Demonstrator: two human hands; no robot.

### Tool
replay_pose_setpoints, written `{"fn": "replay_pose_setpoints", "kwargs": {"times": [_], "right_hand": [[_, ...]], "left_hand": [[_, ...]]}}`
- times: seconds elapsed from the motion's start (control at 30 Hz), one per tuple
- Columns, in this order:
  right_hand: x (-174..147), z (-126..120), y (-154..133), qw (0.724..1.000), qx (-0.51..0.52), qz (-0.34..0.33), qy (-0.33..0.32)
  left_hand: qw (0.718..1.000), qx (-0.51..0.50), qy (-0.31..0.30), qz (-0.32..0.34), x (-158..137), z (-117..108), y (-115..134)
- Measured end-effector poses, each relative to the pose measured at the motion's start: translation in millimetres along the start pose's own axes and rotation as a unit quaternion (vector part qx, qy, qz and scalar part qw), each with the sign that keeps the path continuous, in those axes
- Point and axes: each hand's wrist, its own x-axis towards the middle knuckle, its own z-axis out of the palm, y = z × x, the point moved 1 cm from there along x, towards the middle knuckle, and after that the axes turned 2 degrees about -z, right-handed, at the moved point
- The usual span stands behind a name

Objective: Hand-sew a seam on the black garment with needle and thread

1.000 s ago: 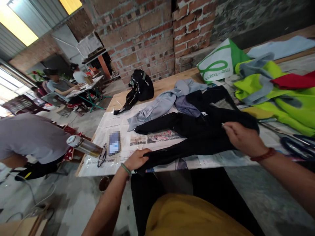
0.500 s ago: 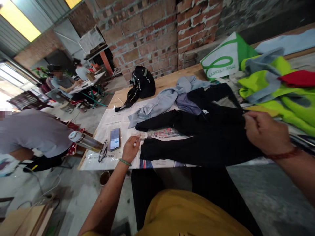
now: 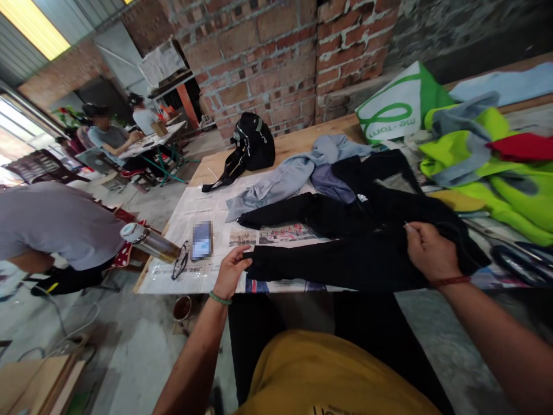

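A black garment (image 3: 341, 262) with a small white logo lies spread over the newspaper-covered table. My left hand (image 3: 232, 272), wearing a green bracelet, pinches the end of its long sleeve or leg at the left. Over the right part of the garment, my right hand (image 3: 433, 252) is closed in a pinch. A tiny pale tip shows at its fingertips, too small to name. Behind the black garment lies a crumpled light grey cloth (image 3: 276, 187).
Left on the table are a phone (image 3: 201, 240), eyeglasses (image 3: 180, 262) and a tilted bottle (image 3: 149, 242). A black bag (image 3: 254, 141) and green-white bag (image 3: 393, 106) stand behind. Scissors (image 3: 521, 259) and neon-yellow clothing (image 3: 514, 184) lie right. A seated person (image 3: 60, 225) is close at left.
My right hand has moved left, away from the garment's right edge and over it. My left hand has shifted slightly, its fingers now at the black cloth's end.
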Motion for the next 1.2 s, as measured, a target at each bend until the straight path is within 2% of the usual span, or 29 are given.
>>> {"fn": "replay_pose_setpoints", "kwargs": {"times": [0.1,0.17,0.23,0.33,0.4,0.5,0.6,0.67,0.73,0.8,0.87,0.93,1.0,1.1,1.13,1.2], "right_hand": [[-1,1,1,1.000,0.008,-0.003,0.024],[-2,3,3,0.999,0.004,0.002,0.035],[-2,3,5,0.999,0.000,0.011,0.039],[-2,0,6,0.999,0.010,0.029,0.042],[-2,-2,5,0.998,0.020,0.041,0.046],[-3,-5,3,0.997,0.024,0.055,0.047],[-2,-6,1,0.997,0.027,0.061,0.038],[-2,-7,1,0.997,0.032,0.059,0.031],[-2,-7,1,0.997,0.034,0.060,0.029],[-2,-6,2,0.997,0.036,0.061,0.031],[-4,-7,3,0.997,0.044,0.057,0.037],[-6,-10,2,0.995,0.065,0.050,0.055],[-6,-18,-3,0.992,0.087,0.036,0.089],[0,-32,-17,0.985,0.086,-0.010,0.146],[4,-36,-23,0.986,0.073,-0.030,0.147],[15,-37,-33,0.992,0.034,-0.075,0.096]], "left_hand": [[0.991,-0.133,0.002,0.018,5,-3,13],[0.987,-0.157,-0.002,0.033,9,-3,19],[0.989,-0.137,0.003,0.055,11,-2,19],[0.995,-0.041,0.025,0.089,11,-2,9],[0.991,0.068,0.056,0.097,9,-4,-2],[0.955,0.246,0.127,0.107,7,-7,-14],[0.913,0.333,0.168,0.166,3,0,-8],[0.908,0.335,0.131,0.215,1,14,5],[0.910,0.342,0.040,0.232,1,36,20],[0.901,0.390,-0.043,0.186,4,61,29],[0.883,0.443,-0.090,0.126,9,81,32],[0.875,0.455,-0.126,0.104,15,95,31],[0.891,0.410,-0.143,0.131,21,100,31],[0.919,0.304,-0.142,0.209,24,94,42],[0.921,0.277,-0.140,0.234,24,90,48],[0.921,0.245,-0.131,0.271,22,80,63]]}}
